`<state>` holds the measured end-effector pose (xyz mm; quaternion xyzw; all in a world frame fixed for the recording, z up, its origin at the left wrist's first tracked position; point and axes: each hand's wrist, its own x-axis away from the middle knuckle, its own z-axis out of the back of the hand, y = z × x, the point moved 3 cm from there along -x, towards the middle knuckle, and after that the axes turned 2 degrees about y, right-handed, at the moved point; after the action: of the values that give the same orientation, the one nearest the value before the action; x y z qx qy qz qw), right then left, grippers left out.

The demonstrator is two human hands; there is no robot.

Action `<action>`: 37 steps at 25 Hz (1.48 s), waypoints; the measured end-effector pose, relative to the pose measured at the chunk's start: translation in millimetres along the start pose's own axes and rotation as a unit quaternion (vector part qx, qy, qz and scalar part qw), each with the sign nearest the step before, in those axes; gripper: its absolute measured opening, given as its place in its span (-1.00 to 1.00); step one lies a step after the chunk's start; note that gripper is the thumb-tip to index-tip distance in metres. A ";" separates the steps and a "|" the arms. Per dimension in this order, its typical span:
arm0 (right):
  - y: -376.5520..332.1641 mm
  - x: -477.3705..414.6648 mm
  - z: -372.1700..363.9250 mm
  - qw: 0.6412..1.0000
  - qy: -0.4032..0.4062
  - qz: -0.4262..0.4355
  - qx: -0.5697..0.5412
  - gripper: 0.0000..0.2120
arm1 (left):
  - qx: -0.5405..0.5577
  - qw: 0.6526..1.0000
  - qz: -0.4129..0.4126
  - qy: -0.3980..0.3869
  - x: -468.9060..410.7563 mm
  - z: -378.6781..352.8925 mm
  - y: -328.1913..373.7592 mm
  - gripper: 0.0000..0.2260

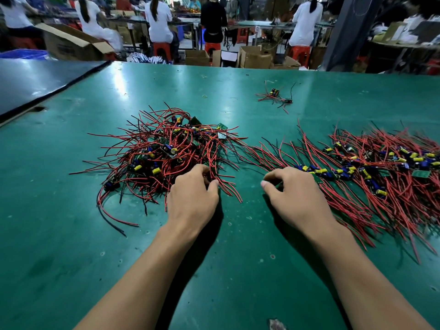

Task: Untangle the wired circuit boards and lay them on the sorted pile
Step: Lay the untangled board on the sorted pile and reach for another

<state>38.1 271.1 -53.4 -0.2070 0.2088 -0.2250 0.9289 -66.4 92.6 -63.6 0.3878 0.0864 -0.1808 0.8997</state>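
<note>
Circuit boards (345, 171) rowed left-to-right, wires (357, 210) fanning near-far, left hand (192, 196) gripping tangle (162, 148)

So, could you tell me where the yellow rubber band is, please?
In the head view, the rubber band lies on the table beyond the tangled pile, left of the stray bundle.

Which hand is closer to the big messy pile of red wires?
The left hand. It grips wires at the near edge of the messy pile. The right hand is off to the side, at the end of the sorted pile.
</note>
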 end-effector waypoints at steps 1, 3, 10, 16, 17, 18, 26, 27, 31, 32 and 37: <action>-0.2 0.2 0.1 1.000 0.005 0.001 -0.002 -0.80 | -0.002 1.000 -0.001 0.006 -0.7 0.1 -0.2 -0.62; -1.3 1.0 -0.6 1.000 0.013 0.007 -0.011 -0.81 | 0.013 1.000 -0.005 0.026 -1.1 0.9 -0.1 -0.57; -12.4 7.3 -10.7 0.996 0.004 0.056 -0.070 -0.87 | -0.017 1.000 0.008 0.000 -16.3 -3.2 -9.3 -0.57; -16.3 8.9 -15.1 0.993 0.008 0.084 -0.084 -0.89 | -0.064 0.997 -0.013 -0.039 -23.2 -6.7 -8.8 -0.52; -16.6 8.9 -15.6 0.993 0.007 0.086 -0.085 -0.89 | -0.046 0.999 -0.013 -0.025 -21.8 -5.6 -8.7 -0.58; -16.7 8.8 -16.4 0.992 0.007 0.087 -0.086 -0.90 | -0.032 0.999 -0.012 -0.016 -19.6 -4.6 -8.7 -0.65; -15.7 8.6 -17.0 0.991 0.008 0.085 -0.104 -0.90 | -0.003 0.999 -0.045 -0.007 -7.0 4.4 -6.1 -0.80; -15.8 8.6 -16.4 0.990 0.011 0.084 -0.108 -0.90 | -0.011 0.999 -0.048 -0.005 -6.0 5.6 -5.4 -0.80; -15.2 7.6 -14.8 0.989 0.015 0.079 -0.121 -0.91 | -0.049 0.997 -0.055 0.026 -6.0 13.1 -4.1 -0.70; -14.7 7.4 -14.7 0.989 0.016 0.079 -0.123 -0.91 | -0.071 0.996 -0.058 0.023 -6.8 14.3 -4.6 -0.64; -15.1 7.0 -15.1 0.989 0.011 0.074 -0.129 -0.91 | -0.129 0.989 -0.072 -0.018 -5.2 12.0 -5.4 -0.61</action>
<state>31.6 250.9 -60.7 -0.3066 0.2607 -0.1291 0.9063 -73.1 81.8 -57.4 0.2579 0.1209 -0.2397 0.9281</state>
